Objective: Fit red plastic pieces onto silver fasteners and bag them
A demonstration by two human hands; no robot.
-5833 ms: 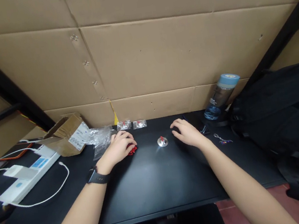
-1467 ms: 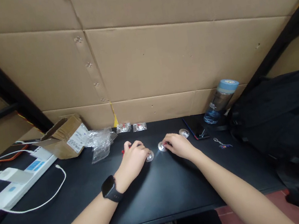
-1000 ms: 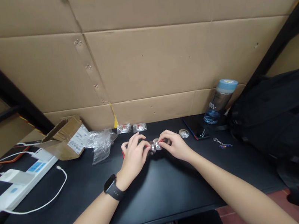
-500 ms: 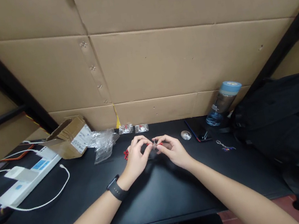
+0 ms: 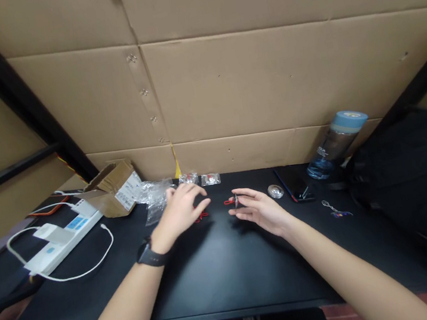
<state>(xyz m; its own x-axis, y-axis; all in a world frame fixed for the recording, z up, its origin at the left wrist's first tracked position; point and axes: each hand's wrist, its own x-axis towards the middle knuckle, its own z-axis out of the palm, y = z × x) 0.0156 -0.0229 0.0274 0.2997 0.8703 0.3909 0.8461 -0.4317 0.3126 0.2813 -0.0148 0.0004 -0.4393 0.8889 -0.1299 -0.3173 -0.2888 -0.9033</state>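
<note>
My right hand (image 5: 262,209) holds a small round metallic disc with a red cord loop (image 5: 229,201) in its fingers, a little above the black table; the disc is seen edge-on, so its kind does not show. To the left, my left hand (image 5: 183,208) is open, fingers curved and apart, with nothing in them. Under and beside it lie red cords (image 5: 202,216), partly covered by the hand. Just right of my right hand a shiny round disc (image 5: 276,191) rests on the table.
Crumpled clear plastic (image 5: 154,196) and an open cardboard box (image 5: 115,192) lie left. Small clear packets (image 5: 210,179) sit by the cardboard wall. A power strip (image 5: 64,243) stands far left. At right are a phone (image 5: 295,185), a keychain (image 5: 337,209), a bottle (image 5: 333,146) and a black backpack (image 5: 414,177).
My left hand has let go of the disc with the red cord and moved left, opening over the red cords. My right hand keeps the disc. The view has shifted slightly.
</note>
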